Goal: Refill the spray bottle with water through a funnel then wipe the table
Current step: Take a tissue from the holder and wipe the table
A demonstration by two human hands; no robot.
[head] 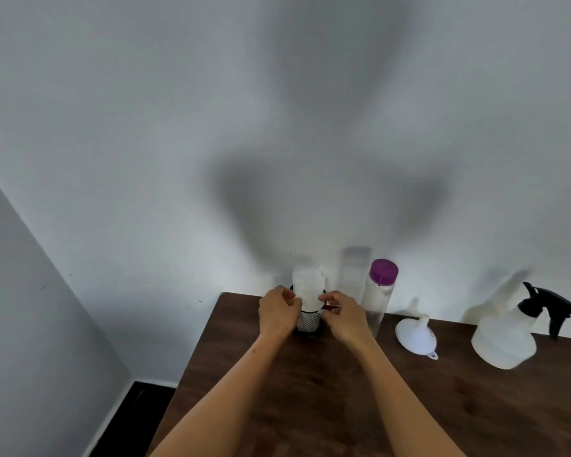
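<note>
From the head camera I see my left hand [277,311] and right hand [342,313], fingers curled, pinching a white cloth [308,288] that stands in a black mesh cup [307,322] at the back of the wooden counter [327,407]. To the right stand a purple-capped water bottle [378,298], a white funnel [416,334] and the spray bottle [508,331].

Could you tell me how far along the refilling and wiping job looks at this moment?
Nothing looks done: the funnel lies on the table, the water bottle is capped, and the spray bottle stands untouched. In hand: both hands, left and right, at the cloth in the mesh holder. Refilling and wiping remain.
</note>
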